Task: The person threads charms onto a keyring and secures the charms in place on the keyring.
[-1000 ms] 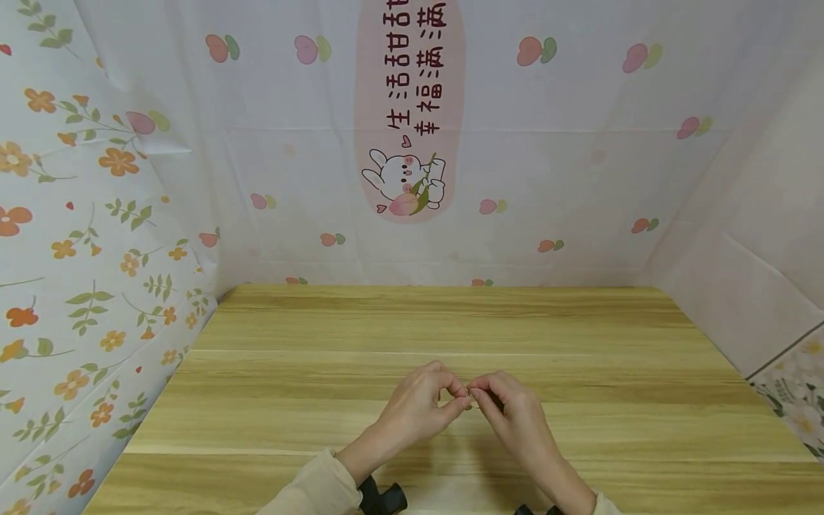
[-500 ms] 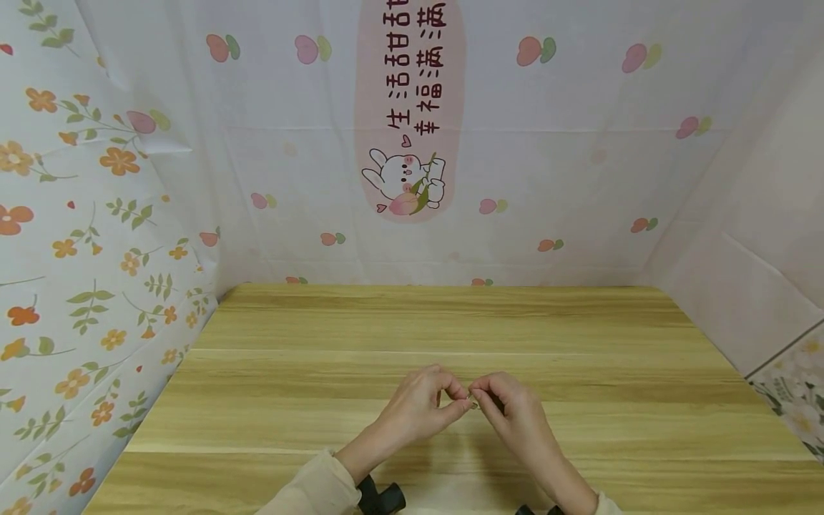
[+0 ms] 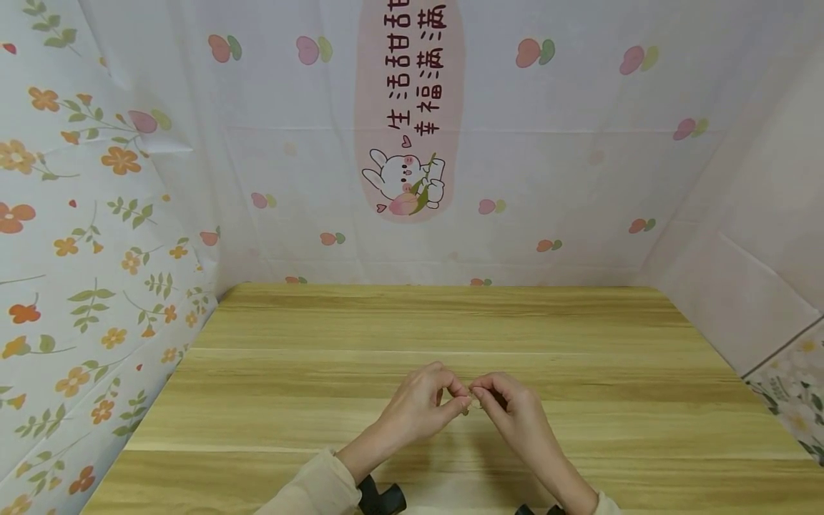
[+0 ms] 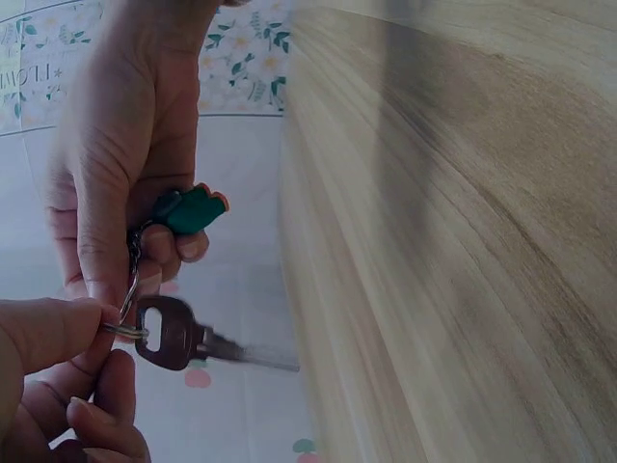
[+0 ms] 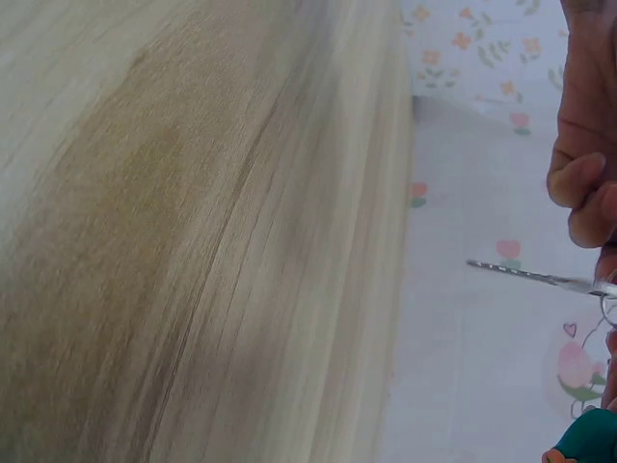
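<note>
Both hands meet over the table, fingertips almost together. My left hand (image 3: 418,402) pinches a thin metal key ring (image 4: 127,331) between thumb and forefinger. Opposite it, my right hand (image 3: 518,409) pinches the same ring, its fingertips close against the left ones. A key (image 4: 175,340) with a dark bow is threaded on the ring, its blade (image 5: 521,273) pointing away from the fingers. From the ring a short chain (image 4: 134,253) runs along the right hand's fingers to a green charm (image 4: 196,210) with an orange edge. In the head view these pieces are tiny and mostly covered by fingers.
The wood-grain table (image 3: 290,357) stretches out around the hands. Patterned cloth (image 3: 283,164) hangs behind it and along both sides. Black wrist-camera mounts (image 3: 383,497) sit under the forearms near the front edge.
The hands stay nearly in place. Between the fingertips the small metal parts have shifted, and the ring's loop now shows beside the right thumb while a piece hangs below the left thumb.
</note>
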### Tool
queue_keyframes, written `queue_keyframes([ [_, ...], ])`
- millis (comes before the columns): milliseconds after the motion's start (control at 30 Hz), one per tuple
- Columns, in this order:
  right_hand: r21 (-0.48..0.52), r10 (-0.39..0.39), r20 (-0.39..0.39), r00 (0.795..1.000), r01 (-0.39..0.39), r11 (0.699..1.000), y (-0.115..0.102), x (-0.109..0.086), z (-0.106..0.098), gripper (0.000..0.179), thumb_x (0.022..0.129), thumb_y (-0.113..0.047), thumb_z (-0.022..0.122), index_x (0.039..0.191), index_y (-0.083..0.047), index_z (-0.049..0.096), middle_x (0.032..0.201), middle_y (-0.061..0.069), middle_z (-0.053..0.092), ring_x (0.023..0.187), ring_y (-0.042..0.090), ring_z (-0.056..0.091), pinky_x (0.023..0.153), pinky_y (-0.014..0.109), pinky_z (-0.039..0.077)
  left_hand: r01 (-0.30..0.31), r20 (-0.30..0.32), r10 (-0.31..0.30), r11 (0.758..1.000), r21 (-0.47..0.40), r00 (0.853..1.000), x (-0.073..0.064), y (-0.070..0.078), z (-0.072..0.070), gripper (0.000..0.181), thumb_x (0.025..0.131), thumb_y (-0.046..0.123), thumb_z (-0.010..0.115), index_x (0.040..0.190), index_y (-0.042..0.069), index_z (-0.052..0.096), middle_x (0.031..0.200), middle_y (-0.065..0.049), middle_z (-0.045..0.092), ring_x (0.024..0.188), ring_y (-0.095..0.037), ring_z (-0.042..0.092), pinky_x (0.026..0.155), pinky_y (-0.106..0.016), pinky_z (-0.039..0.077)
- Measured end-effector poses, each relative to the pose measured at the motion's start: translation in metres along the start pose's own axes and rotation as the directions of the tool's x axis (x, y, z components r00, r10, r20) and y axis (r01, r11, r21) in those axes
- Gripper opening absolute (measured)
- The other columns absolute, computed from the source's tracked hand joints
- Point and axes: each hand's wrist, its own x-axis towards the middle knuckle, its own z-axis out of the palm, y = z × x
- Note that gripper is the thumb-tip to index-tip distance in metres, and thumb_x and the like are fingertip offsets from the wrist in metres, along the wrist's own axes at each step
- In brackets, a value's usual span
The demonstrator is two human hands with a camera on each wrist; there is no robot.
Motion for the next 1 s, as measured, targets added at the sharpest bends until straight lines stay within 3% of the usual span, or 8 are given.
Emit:
queue_keyframes([
  [200,-0.096,-0.124,-0.027,0.992,0.121,0.988,-0.0028,-0.0010,0.0014,0.019,0.077,0.009,0.069,0.079,-0.009,0.064,0.072,-0.008,0.057,0.059,-0.005,0.040,0.047,0.014,0.039,0.037,0.054,-0.037,0.999,0.007,0.998,0.0010,-0.0015,0.0004,0.012,0.085,0.020,0.069,0.074,0.020,0.067,0.086,0.010,0.062,0.056,-0.001,0.037,0.052,-0.016,0.033],
  [333,-0.149,-0.193,-0.043,0.980,0.184,0.972,-0.0056,-0.0005,0.0022,0.023,0.074,0.011,0.071,0.078,-0.010,0.063,0.074,-0.008,0.057,0.062,-0.005,0.042,0.050,0.011,0.039,0.041,0.053,-0.042,0.999,0.016,0.998,0.0021,-0.0012,0.0018,0.014,0.086,0.020,0.068,0.071,0.020,0.067,0.086,0.010,0.062,0.055,-0.001,0.037,0.050,-0.016,0.032],
  [667,-0.072,-0.062,-0.014,0.998,0.061,0.996,-0.0020,-0.0004,0.0002,0.012,0.081,0.005,0.066,0.081,-0.007,0.066,0.071,-0.005,0.060,0.059,-0.006,0.042,0.048,0.016,0.042,0.017,0.026,-0.017,1.000,-0.001,1.000,0.0006,-0.0017,0.0027,0.009,0.086,0.020,0.069,0.077,0.017,0.067,0.082,0.008,0.060,0.051,-0.001,0.034,0.048,-0.016,0.030],
  [1000,-0.177,-0.203,-0.063,0.977,0.189,0.966,-0.0056,-0.0024,0.0021,0.025,0.071,0.011,0.073,0.078,-0.012,0.064,0.074,-0.009,0.058,0.063,-0.005,0.043,0.053,0.008,0.037,0.062,0.061,-0.062,0.998,-0.004,0.996,0.0005,-0.0022,0.0047,0.012,0.087,0.023,0.067,0.075,0.020,0.066,0.089,0.009,0.062,0.050,-0.001,0.035,0.048,-0.016,0.031],
])
